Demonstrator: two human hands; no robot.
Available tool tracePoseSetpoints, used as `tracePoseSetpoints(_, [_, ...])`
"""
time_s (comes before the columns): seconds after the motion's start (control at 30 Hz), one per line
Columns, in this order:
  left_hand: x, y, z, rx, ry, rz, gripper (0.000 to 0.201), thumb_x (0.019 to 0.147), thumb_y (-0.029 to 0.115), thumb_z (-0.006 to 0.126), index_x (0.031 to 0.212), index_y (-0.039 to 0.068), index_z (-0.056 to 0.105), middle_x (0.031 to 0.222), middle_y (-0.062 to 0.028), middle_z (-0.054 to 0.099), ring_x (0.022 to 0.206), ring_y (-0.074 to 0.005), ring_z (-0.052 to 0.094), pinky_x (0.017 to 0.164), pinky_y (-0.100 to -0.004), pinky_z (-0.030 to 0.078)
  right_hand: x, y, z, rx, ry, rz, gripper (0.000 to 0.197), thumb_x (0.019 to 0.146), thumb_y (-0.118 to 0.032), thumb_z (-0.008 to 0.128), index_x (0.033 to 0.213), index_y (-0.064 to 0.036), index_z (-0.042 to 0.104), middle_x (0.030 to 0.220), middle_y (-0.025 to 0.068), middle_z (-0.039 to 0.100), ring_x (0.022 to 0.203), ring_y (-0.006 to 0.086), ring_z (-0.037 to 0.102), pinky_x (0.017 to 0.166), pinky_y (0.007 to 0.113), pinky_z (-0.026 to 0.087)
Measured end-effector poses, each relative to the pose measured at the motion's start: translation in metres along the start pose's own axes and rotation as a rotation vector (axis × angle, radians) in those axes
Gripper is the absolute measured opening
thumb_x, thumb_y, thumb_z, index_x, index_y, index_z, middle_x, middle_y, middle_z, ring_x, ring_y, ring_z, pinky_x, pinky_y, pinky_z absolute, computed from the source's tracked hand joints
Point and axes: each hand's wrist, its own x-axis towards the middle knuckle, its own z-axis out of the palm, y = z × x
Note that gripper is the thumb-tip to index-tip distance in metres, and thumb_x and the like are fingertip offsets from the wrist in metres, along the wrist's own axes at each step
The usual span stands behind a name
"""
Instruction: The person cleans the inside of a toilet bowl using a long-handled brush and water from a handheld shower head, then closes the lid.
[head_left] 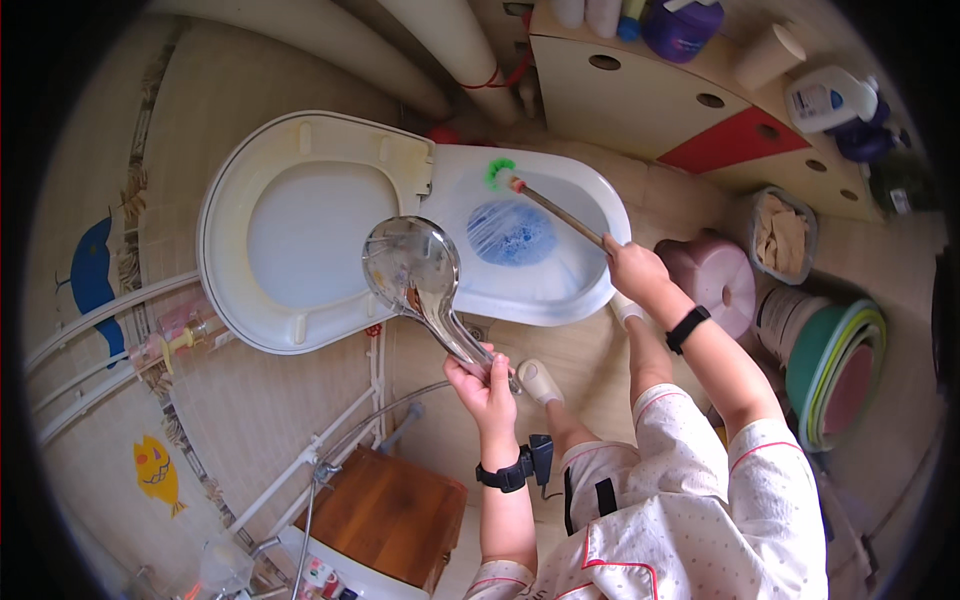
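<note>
Chrome shower head point(412, 268) is gripped in the left hand point(482, 385); the right hand point(632, 268) clamps a green-tipped brush point(545, 203) over the toilet bowl point(600, 195), white bottle point(828, 100) shelved beyond.

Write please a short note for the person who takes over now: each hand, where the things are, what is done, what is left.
Left hand: closed on the handle of the chrome shower head, held over the toilet bowl rim, beside the raised seat and lid.
Right hand: closed on the toilet brush handle; its green bristle end sits at the far inner wall of the bowl.
Done: blue water already lies in the bowl.
Left: scrubbing looks under way; whether water flows from the shower head cannot be told.
</note>
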Motion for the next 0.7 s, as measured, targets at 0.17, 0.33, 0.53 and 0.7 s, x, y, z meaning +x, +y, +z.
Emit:
tracePoseSetpoints(0.17, [-0.010, -0.006, -0.049, -0.061, -0.097, 0.005, 0.032, 0.079, 0.006, 0.053, 0.102, 0.005, 0.030, 0.092, -0.0068, 0.045, 0.067, -0.0114, 0.051, 0.054, -0.0250, 0.046, -0.052, 0.001, 0.027, 0.021, 0.143, 0.125, 0.028, 0.079, -0.012, 0.042, 0.106, -0.0067, 0.049, 0.072, 0.0192, 0.058, 0.066, 0.0341, 0.057, 0.059, 0.044, 0.045])
tracePoseSetpoints(0.33, [-0.018, -0.005, -0.096, -0.120, -0.268, -0.016, 0.031, 0.080, 0.005, 0.053, 0.101, 0.005, 0.030, 0.091, -0.0064, 0.045, 0.068, -0.0113, 0.050, 0.055, -0.0249, 0.046, -0.141, 0.017, 0.062, 0.056, 0.319, 0.268, 0.032, 0.079, -0.016, 0.046, 0.109, -0.0050, 0.050, 0.072, 0.0223, 0.057, 0.068, 0.0375, 0.055, 0.062, 0.046, 0.044])
tracePoseSetpoints(0.53, [-0.040, -0.015, -0.125, -0.121, -0.326, -0.038, 0.033, 0.079, 0.004, 0.053, 0.103, 0.006, 0.031, 0.091, -0.0057, 0.045, 0.068, -0.0107, 0.050, 0.056, -0.0237, 0.045, -0.190, -0.009, 0.100, 0.215, 0.335, 0.296, 0.030, 0.076, -0.013, 0.051, 0.105, -0.0020, 0.052, 0.078, 0.0254, 0.055, 0.075, 0.0384, 0.054, 0.067, 0.043, 0.044])
tracePoseSetpoints(0.7, [-0.066, -0.033, -0.137, -0.089, -0.370, -0.059, 0.032, 0.079, 0.004, 0.054, 0.102, 0.006, 0.031, 0.091, -0.0056, 0.045, 0.068, -0.0105, 0.050, 0.057, -0.0232, 0.045, -0.224, -0.007, 0.110, 0.418, 0.418, 0.310, 0.031, 0.078, -0.012, 0.051, 0.106, -0.0010, 0.051, 0.085, 0.0249, 0.056, 0.079, 0.0346, 0.057, 0.071, 0.035, 0.044])
